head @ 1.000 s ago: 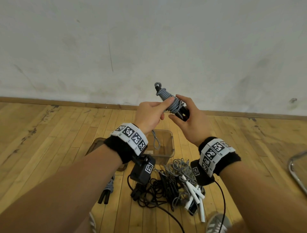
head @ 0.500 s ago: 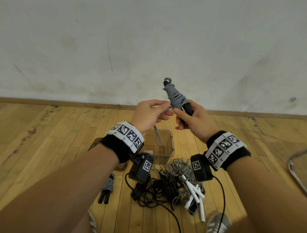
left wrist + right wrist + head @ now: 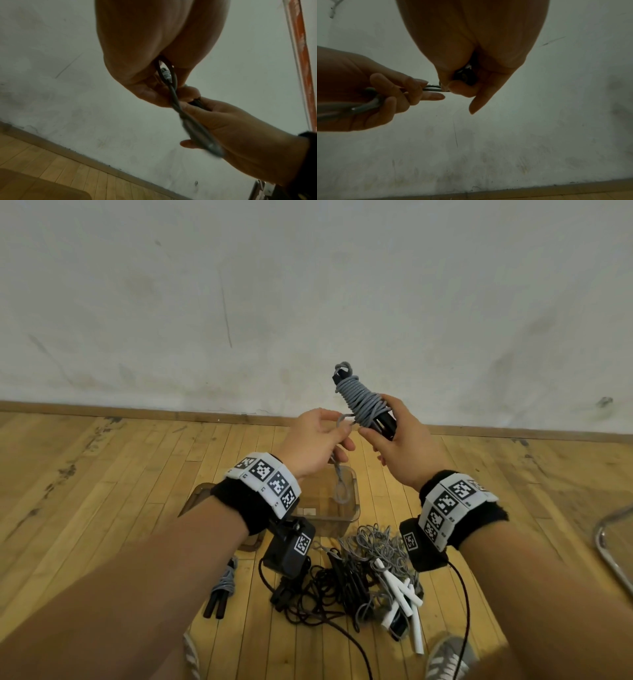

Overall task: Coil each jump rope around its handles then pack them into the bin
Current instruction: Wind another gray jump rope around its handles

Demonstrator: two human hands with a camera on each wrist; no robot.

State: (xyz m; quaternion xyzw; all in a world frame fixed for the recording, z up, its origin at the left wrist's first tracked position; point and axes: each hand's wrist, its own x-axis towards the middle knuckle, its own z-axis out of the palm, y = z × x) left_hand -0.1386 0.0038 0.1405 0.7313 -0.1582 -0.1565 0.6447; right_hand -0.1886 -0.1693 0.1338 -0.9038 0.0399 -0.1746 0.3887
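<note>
A grey jump rope point(image 3: 362, 402) is wound in a tight coil round its black handles point(image 3: 385, 424), held up in front of the wall. My right hand point(image 3: 394, 436) grips the handles' lower end point(image 3: 465, 77). My left hand point(image 3: 322, 436) pinches the rope's loose tail point(image 3: 344, 421) just left of the coil; the doubled end loop point(image 3: 340, 487) hangs below it over the clear bin point(image 3: 354, 501) on the floor. From the left wrist the tail point(image 3: 173, 93) runs through my fingers towards the right hand point(image 3: 223, 121).
On the floor before the bin lies a tangled heap of grey and black ropes point(image 3: 363, 573) with white handles point(image 3: 400, 594). A coiled grey rope with black handles point(image 3: 221, 590) lies left of it. A metal chair leg point(image 3: 613, 546) stands at the right edge.
The coiled rope was lifted and tipped more upright. My left hand came off the coil and now pinches the loose tail beside it.
</note>
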